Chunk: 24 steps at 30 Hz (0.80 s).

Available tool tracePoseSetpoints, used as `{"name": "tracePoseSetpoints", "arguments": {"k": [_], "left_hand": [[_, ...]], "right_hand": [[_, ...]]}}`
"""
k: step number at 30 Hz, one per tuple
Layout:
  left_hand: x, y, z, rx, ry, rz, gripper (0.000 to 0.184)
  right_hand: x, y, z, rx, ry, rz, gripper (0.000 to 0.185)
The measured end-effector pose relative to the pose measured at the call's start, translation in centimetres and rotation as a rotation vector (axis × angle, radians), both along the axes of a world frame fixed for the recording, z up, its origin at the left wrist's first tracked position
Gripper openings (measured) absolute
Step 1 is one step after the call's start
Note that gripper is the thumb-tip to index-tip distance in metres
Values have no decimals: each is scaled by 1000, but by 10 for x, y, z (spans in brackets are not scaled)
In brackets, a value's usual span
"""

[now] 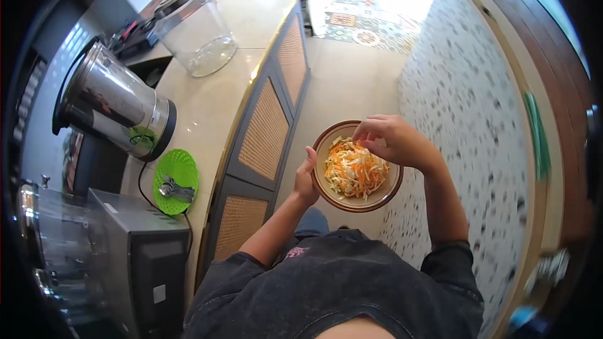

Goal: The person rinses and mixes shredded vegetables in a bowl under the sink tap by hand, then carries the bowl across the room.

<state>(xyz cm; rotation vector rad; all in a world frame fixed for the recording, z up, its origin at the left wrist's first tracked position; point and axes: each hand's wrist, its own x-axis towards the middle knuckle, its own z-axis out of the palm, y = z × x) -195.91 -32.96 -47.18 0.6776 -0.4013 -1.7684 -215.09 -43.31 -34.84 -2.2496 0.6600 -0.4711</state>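
Note:
A round bowl with a brown rim (391, 196) is held in front of my body. Inside it lies a heap of shredded vegetables (355, 172), with orange and pale strips like carrot and cabbage. My left hand (306, 177) grips the bowl from its left side, thumb up along the rim and fingers hidden below. From the right, my right hand (387, 140) reaches over the far rim. Its fingers are bent down with the tips drawn together at the top edge of the heap; the strips between them are partly hidden.
On the left counter (195, 110) stand a large clear jar (200, 31), a metal water dispenser (119, 97), a green basket (182, 172) holding spoons (173, 189) and a grey box-shaped appliance (141, 245). Cane-panelled cabinets (257, 141) run beneath it. A speckled surface (468, 132) borders my right.

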Motion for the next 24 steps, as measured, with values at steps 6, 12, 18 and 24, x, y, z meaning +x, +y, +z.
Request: {"name": "tracePoseSetpoints", "arguments": {"k": [6,12,18,24], "left_hand": [[57,-220,-22,-33,-57,129,68],[62,-449,-39,-12,-191,-77,68],[16,-637,-51,-17,-112,-236,72],[-24,-826,-75,1,-198,-184,73]], "right_hand": [[60,-223,-27,127,-112,31,22],[47,-406,-32,76,-112,-155,31],[6,-571,-66,311,-195,-248,32],[-33,-774,-105,-64,-68,-304,27]]}}
